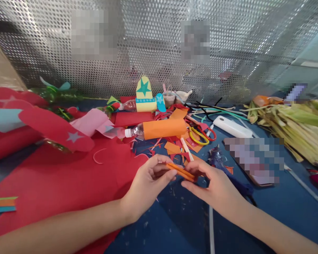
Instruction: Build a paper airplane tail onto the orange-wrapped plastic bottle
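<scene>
Above a blue bench [169,229], a small layered piece of orange paper [180,171] is held aloft at centre. The left hand [145,180] closes on it, thumb on the near face and fingers behind; the right hand [212,180] curls half open about the other end, its thumb a little low — whether it truly grips, the view cannot tell. Good handling here would mean lining up the edges before pressing, keeping the left pinch steady and letting the right fingertips run flat along the paper, lightly enough to spare it stray creases.

Just beyond, orange and red scraps [172,148] lie near yellow-handled scissors [198,137]. Behind them a clear bottle [138,131] rests on its side, white cap [128,133] on and body sleeved in orange paper — no liquid shows at its bare neck, and the sleeve hides the rest. Farther back lies another clear bottle [128,105], wrapped in yellow and bearing a starred fin [144,88]. Beside it, a small pale cup [169,98] appears to hold a pink stick; the contents of the white vessel [184,95] next to it are too small to make out. Green bottles [51,93] lie at far left, partly hidden.
</scene>
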Demonstrator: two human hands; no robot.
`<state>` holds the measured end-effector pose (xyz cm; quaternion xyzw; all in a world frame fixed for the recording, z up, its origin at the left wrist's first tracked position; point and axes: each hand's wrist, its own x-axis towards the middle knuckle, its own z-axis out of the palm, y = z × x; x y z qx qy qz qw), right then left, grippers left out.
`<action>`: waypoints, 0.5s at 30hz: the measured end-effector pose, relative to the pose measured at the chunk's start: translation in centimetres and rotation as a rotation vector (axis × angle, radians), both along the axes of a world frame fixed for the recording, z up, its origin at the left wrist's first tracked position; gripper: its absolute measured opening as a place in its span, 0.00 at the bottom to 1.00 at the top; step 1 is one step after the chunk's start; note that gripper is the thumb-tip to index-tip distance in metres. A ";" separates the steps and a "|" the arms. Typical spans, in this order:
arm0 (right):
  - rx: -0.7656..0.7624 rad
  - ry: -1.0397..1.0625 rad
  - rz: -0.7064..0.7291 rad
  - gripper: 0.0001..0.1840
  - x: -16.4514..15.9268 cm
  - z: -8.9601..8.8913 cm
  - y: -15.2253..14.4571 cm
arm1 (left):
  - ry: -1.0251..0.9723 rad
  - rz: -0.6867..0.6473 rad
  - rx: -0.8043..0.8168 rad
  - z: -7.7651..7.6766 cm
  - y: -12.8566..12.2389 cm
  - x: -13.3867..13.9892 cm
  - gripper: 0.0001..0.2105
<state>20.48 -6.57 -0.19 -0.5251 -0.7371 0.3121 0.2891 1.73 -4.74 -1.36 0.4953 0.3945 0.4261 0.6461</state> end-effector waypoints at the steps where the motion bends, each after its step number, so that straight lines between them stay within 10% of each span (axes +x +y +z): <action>1: 0.024 0.004 -0.014 0.08 0.0 -0.1 0.0 | 0.002 0.002 -0.004 -0.1 0.0 0.0 0.08; 15: 0.085 0.116 -0.056 0.03 0.8 -0.2 0.1 | 0.001 0.005 0.000 -0.1 -0.2 0.1 0.08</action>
